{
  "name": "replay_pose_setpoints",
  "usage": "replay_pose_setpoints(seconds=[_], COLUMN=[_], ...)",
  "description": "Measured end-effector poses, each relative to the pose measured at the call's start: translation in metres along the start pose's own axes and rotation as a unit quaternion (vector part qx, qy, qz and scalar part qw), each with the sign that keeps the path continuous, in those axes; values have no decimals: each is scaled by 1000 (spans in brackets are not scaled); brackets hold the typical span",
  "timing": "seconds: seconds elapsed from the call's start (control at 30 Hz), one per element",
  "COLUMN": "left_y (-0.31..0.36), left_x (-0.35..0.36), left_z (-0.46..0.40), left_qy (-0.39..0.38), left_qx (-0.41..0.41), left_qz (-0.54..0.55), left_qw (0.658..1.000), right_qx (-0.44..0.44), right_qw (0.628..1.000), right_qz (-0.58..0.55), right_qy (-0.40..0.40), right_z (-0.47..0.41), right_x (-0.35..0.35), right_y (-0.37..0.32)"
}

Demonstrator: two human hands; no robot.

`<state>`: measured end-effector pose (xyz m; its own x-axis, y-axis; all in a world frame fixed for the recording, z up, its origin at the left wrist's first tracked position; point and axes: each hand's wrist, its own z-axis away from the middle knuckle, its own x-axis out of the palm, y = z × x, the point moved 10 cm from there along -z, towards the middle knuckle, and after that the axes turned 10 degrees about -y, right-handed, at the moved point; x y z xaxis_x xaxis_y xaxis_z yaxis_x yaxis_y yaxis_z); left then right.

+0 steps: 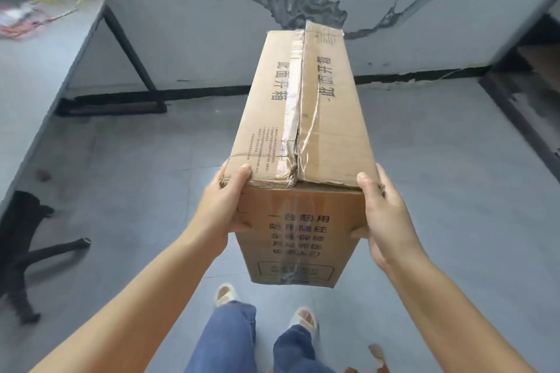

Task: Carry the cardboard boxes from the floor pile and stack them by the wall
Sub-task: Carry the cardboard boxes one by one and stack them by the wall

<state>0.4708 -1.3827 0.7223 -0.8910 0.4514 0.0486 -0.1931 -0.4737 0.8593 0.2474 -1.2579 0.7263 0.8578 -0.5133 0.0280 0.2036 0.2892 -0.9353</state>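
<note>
Person holds a long box (pixel 303 118) up off the floor, far end toward the wall (pixel 181 24).
Left hand (pixel 222 206) and right hand (pixel 385 215) clamp the near end from both sides, thumbs on top edge, fingers curled around its sides. Tape seam on top is torn. Table (pixel 45 70) at left, chair base (pixel 27 248) beneath it.

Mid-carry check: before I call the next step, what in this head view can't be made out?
- Fingers of the left hand and right hand: behind the cardboard box, only thumbs and backs show.
- Box's underside and far end: hidden by its own body.
- Floor pile and any stack by the wall: not visible in this view.
- Small print on the box top: too small.
- Clutter on the table: blurred, cut by the left edge.
</note>
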Motion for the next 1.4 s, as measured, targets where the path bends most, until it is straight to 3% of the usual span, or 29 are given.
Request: replay_pose_setpoints(seconds=[0.27,0.67,1.17,1.4], left_y=[24,86,185,164], left_x=[-108,-292,-354,-390], left_z=[-46,-144,-382,-519], left_qy=[81,143,152,153], left_qx=[13,3,-21,-60], left_qz=[49,79,91,94], left_qw=[995,987,984,982], right_qx=[2,26,51,98], right_qw=[994,984,981,976], right_qz=[38,44,49,73], right_qy=[-99,-168,-181,-178], right_z=[-91,-232,-482,-605], right_x=[117,321,397,431], right_y=[-24,-55,-100,-53])
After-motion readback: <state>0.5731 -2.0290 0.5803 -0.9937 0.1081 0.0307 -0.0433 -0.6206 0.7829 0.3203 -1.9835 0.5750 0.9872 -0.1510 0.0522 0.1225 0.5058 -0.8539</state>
